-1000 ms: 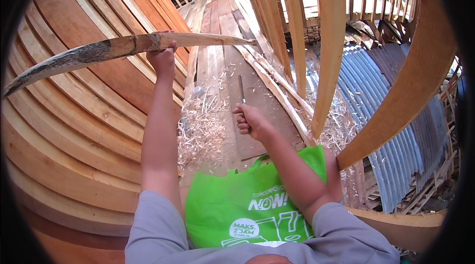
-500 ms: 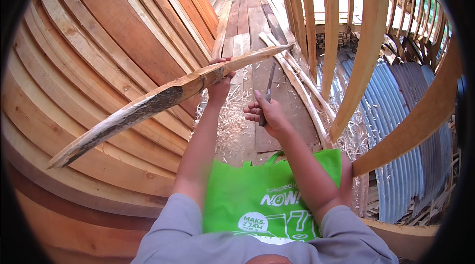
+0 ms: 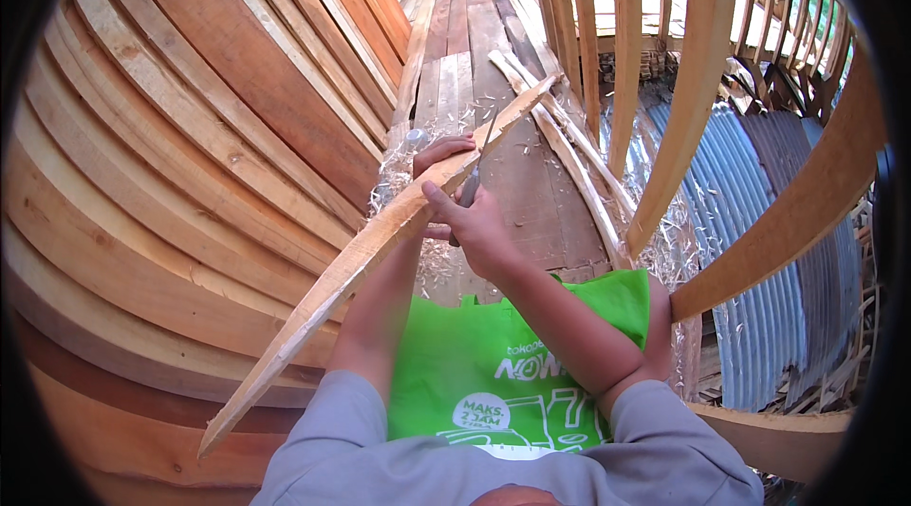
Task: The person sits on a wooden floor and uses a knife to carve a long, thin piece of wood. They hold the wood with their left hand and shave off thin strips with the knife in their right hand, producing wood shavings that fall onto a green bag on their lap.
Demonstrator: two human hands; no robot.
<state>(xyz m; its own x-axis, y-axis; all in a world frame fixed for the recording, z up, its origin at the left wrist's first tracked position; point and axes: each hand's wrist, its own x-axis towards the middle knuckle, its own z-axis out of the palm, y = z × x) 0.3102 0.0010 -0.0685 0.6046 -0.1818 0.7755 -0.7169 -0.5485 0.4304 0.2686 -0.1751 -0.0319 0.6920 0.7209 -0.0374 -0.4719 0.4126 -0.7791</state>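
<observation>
- Inside the planked hull, we are swinging the long wooden strip [image 3: 380, 240] diagonally lower than a second ago, left hand [image 3: 438, 153] fingers clenching it.
- Our right hand [image 3: 474, 221] is gripping a knife [image 3: 472, 181] against it, ready for shaving.

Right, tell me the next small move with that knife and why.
Probably draw the knife along the wooden strip in a shaving stroke. The right hand has its blade against the strip's edge, the left hand steadies the strip from behind, and wood shavings lie below.
</observation>
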